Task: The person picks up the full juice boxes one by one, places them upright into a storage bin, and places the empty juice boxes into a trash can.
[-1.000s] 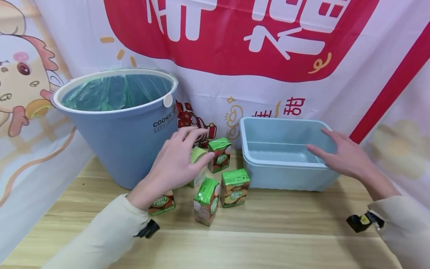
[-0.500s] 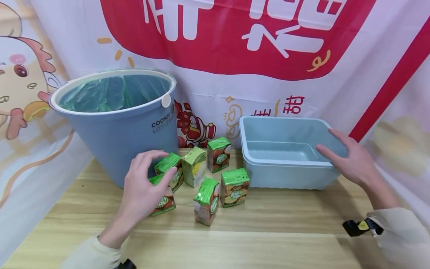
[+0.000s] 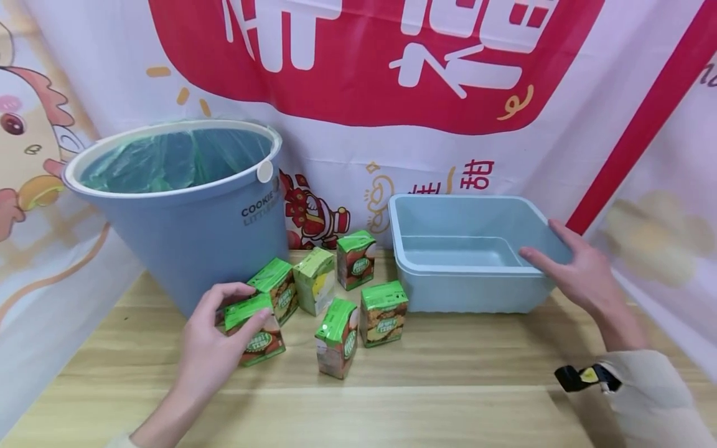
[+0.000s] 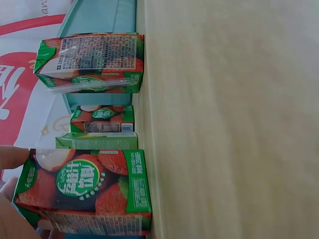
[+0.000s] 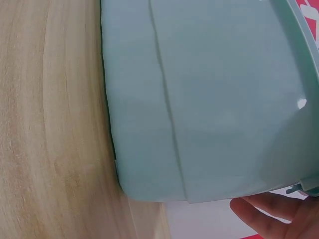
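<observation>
My left hand (image 3: 208, 348) holds a small green-topped juice carton (image 3: 262, 345), thumb at the near face and a finger behind its top. Red fruit covers that carton's side in the left wrist view, where fingertips (image 4: 12, 157) show at its top corner. Close by stand a brown-faced carton (image 3: 282, 294), a pale yellow-green one (image 3: 315, 281) and a red one (image 3: 356, 260). Nearer the front are another red carton (image 3: 338, 339) and a brown one (image 3: 384, 314). My right hand (image 3: 582, 274) grips the right rim of a light blue bin (image 3: 470, 292), thumb inside.
A tall blue bucket (image 3: 185, 236) with a green plastic liner (image 3: 168, 158) stands at the left, behind the cartons. The wooden table (image 3: 403, 398) ends at a printed cloth backdrop (image 3: 336, 162). A white cloth also borders the right side.
My left hand has come left and down from above the middle cartons to the nearest left carton. My right hand has settled a little further right along the bin's rim.
</observation>
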Available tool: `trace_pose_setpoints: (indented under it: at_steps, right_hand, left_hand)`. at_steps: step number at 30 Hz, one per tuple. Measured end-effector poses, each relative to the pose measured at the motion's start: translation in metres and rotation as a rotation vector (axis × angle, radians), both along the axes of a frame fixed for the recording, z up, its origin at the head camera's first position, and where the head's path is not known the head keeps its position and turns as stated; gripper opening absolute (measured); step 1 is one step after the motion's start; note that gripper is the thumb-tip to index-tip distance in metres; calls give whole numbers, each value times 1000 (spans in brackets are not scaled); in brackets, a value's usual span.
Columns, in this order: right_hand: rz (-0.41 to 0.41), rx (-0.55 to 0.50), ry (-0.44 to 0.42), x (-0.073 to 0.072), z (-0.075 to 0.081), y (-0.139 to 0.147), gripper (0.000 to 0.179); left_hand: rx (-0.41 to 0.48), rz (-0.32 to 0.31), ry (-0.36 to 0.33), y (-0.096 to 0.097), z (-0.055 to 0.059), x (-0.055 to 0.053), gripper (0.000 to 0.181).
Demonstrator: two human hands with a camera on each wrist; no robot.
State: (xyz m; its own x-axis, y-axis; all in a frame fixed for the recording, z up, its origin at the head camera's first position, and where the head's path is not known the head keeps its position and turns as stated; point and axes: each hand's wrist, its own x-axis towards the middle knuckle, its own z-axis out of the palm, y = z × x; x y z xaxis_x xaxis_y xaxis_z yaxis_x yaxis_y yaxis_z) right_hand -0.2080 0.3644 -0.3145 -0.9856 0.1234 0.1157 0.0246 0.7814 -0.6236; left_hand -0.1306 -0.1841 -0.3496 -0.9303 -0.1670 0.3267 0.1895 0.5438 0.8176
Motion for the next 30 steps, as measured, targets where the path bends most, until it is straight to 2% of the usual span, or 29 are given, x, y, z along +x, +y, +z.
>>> trace_pose_setpoints:
  at_steps: [4, 8, 14, 23, 30]
  right_hand:
    - [-1, -13, -14, 1, -1, 0, 104]
    - [10, -5, -5, 3, -2, 2, 103]
    - [12, 9, 13, 7, -2, 6, 100]
    - [11, 17, -1, 0, -3, 1, 100]
    - [2, 33, -6, 1, -1, 0, 100]
  left_hand:
    - [5, -32, -25, -7, -3, 3, 41]
    - [7, -73, -96, -14, -2, 4, 42]
    - [-32, -75, -181, -19, 1, 1, 50]
    - [-58, -59, -190, -33, 6, -1, 50]
    - [-15, -53, -223, -33, 8, -2, 52]
